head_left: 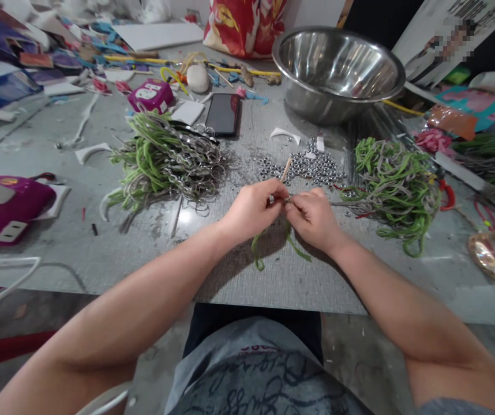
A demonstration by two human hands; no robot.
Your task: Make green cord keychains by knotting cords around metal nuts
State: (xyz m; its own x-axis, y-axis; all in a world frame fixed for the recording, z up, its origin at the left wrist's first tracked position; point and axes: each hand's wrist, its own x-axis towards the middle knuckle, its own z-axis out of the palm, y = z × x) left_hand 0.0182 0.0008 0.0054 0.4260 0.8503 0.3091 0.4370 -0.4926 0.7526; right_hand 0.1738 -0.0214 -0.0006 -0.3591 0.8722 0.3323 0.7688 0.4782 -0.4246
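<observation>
While hands [256,210] [312,216] pinch green cord [254,248], silvery beads [317,168] beyond

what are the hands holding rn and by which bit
The left hand and right hand pinch green cord above its dangling ends; a thin wooden stick seems held by its lower part in the left. Fingers hide the exact grip.

The fingers [282,199] hide the middle of the green cord [257,253].
</observation>
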